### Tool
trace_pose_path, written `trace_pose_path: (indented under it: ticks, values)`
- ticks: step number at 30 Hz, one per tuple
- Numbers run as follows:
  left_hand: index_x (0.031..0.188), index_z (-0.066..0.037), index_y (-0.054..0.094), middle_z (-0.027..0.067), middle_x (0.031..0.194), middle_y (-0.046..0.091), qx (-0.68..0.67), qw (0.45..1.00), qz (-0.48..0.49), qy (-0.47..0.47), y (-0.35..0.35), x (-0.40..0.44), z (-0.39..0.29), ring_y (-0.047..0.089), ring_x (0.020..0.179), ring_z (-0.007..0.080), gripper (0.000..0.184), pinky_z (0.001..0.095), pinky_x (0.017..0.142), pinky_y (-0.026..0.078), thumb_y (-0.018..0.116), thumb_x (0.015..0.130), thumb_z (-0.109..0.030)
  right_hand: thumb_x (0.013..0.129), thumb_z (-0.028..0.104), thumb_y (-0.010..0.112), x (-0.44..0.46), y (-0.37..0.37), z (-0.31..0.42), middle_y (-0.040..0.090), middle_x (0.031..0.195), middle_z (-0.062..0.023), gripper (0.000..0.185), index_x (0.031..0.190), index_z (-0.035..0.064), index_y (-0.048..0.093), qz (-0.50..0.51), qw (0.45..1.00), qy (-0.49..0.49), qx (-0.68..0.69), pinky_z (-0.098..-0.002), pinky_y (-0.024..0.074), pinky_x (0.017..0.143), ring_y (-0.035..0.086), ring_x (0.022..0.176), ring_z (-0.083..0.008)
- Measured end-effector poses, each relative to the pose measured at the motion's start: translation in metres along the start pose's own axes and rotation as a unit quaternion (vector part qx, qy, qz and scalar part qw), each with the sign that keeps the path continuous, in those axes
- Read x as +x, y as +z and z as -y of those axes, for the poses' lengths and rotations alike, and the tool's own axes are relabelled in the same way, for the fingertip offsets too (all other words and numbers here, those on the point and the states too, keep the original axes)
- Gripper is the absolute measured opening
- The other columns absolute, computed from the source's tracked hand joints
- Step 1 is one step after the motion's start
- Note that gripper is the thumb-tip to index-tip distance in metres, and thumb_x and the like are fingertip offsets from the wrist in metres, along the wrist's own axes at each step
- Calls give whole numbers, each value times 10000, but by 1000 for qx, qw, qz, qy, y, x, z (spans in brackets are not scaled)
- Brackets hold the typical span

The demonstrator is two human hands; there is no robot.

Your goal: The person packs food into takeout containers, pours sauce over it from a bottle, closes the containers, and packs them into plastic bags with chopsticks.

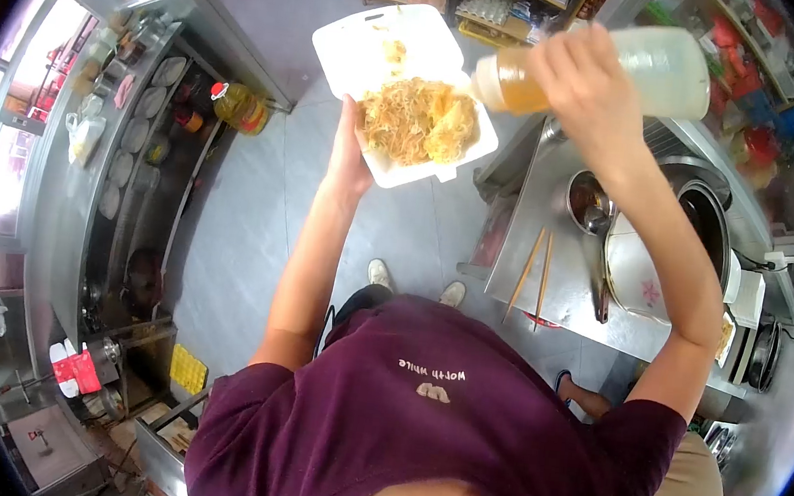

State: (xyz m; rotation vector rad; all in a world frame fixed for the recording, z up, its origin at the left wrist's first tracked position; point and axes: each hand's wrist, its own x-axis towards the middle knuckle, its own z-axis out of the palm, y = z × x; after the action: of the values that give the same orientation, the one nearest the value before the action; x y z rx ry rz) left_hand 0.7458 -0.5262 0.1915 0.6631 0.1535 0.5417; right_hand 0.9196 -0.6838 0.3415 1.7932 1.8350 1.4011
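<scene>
My left hand [353, 153] holds up a white foam takeaway box [348, 44] with its lid folded back. Inside lie thin fried noodles [404, 124] and a yellow piece that looks like fried egg [453, 124]. My right hand [584, 89] is wrapped round a squeeze bottle [667, 71], tilted sideways with its pale cap towards the right edge of the box. Amber liquid sits at the cap end of the bottle; the rest is translucent. Whether any liquid is coming out cannot be made out.
Right, a steel counter [549, 253] bears wooden chopsticks [531, 270], a bowl with a ladle [592, 205] and a large round pot [710, 221]. Left, steel shelving [60, 177] holds dishes, near an oil bottle [238, 108]. Another person's leg [583, 397] shows at lower right.
</scene>
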Motion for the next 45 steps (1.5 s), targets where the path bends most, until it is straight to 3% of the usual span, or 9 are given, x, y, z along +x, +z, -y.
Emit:
trace_pose_path:
  ticks: [7,14,20,23,28,29,30,34,45]
  values:
    - [1341,-28,240,172,1331,354,36,999,-40,10,-5,-3,-2,407,1195,297,626,419,950,417,263,918,-489,609,170,710,-56,15,-35,595,930,-79,502,1071,57,550,31,940,197,278,-360,397,810,544,892,-273]
    - [1331,0,235,206,1320,337,108,982,-141,61,6,-25,-15,402,1194,299,596,386,953,420,301,924,-431,647,124,755,-178,109,-72,589,1056,-81,528,1110,20,523,-43,533,592,603,-316,431,844,564,951,-189]
    - [1346,-2,201,178,1324,340,133,972,-180,75,4,-48,-17,423,1174,285,630,376,942,425,312,920,-452,621,65,756,-266,249,-19,575,1063,-99,597,1144,-5,477,-208,560,702,388,-310,420,861,548,970,-190]
    - [1344,-1,196,196,1297,355,182,965,-174,74,-2,-53,-18,450,1147,274,641,359,869,487,316,914,-461,639,71,740,-253,240,-3,559,1085,-116,586,1150,-12,467,-101,482,779,388,-312,415,867,534,994,-200]
    - [1337,4,208,226,1265,368,178,979,-99,34,-20,-53,-21,458,1135,285,673,356,808,522,327,897,-491,719,140,689,-272,205,25,566,1038,-124,477,1107,-25,466,-57,612,707,350,-314,424,835,544,961,-222]
    - [1327,-5,246,241,1270,360,233,931,-275,54,20,-50,-14,464,1126,283,669,353,801,523,330,891,-504,763,176,652,-248,155,36,596,907,-127,324,998,0,516,-7,630,687,362,-328,450,747,585,855,-243]
    - [1328,-7,268,198,1300,380,194,954,-221,58,4,-49,-17,453,1145,286,635,393,894,448,364,903,-469,799,251,613,-259,135,51,604,787,-160,257,877,15,548,149,738,564,340,-364,459,643,602,739,-283]
    - [1321,-4,279,172,1309,383,42,992,-120,4,-13,-43,-17,431,1170,284,655,392,958,390,311,905,-509,727,585,565,-284,75,157,610,796,-226,643,785,-54,605,547,601,452,368,-459,456,660,592,753,-387]
    - [1317,-5,284,157,1315,381,-54,994,-92,12,-6,-38,-10,409,1193,277,647,402,980,363,297,910,-507,690,608,587,-290,87,172,600,894,-276,773,996,-98,522,411,626,610,259,-446,462,762,584,880,-399]
